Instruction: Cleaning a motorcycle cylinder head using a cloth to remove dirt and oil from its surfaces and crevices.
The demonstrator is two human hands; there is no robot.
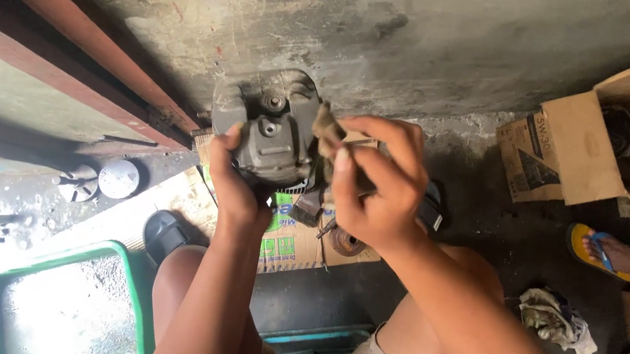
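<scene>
Engine cylinder head (269, 129), grey cast metal w/ two bolt bosses on its face, held up at chest height above flattened cardboard (289, 237) on a concrete floor. Left hand (240, 185) grips it from below, fingers curled shut round the lower edge, thumb pressed on the left side. Right hand (377, 180) is closed on a small brownish pad, prob. sandpaper (329, 132), pinched betw. thumb and fingers and touching the head's right edge. Part's face points toward the camera; long axis can't be told. Small metal parts (337, 230) lie on the cardboard just beneath the hands. Green plastic tray (130, 298) at lower left holds murky liquid. Open cardboard box (619, 139) at right has a dark round part inside. Crumpled rag (553, 319) lies near the person's right knee. Another person's foot in a yellow-and-blue sandal (603, 254) shows at far right.
</scene>
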